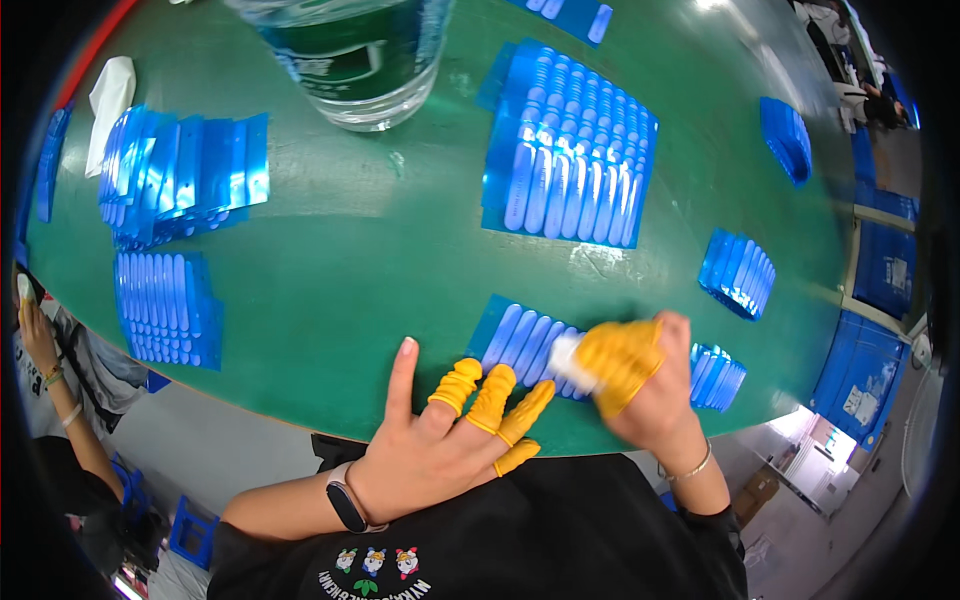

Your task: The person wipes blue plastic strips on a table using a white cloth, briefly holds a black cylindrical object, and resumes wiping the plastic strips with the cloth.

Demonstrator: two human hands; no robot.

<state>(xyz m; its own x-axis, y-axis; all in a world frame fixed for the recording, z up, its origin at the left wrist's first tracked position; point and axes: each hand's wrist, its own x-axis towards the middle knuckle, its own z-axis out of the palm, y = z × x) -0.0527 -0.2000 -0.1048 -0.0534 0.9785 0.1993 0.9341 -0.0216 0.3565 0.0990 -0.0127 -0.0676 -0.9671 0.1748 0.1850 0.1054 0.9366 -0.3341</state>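
A blue film sheet with a row of long, round-ended pale strips lies near the table's front edge. My left hand rests flat at its near-left side, fingers spread, yellow finger cots on most of them and one outer finger bare. Those fingertips touch the sheet's near edge. My right hand, also in yellow finger cots, is closed on a white wad, perhaps cloth or tissue. It presses the wad onto the right part of the sheet, hiding some strips. The wad is slightly blurred.
Beyond lies a large layered stack of blue strip sheets. Other stacks are at left, smaller curved ones at right. A clear water vessel stands at the back. Another person's hand is far left.
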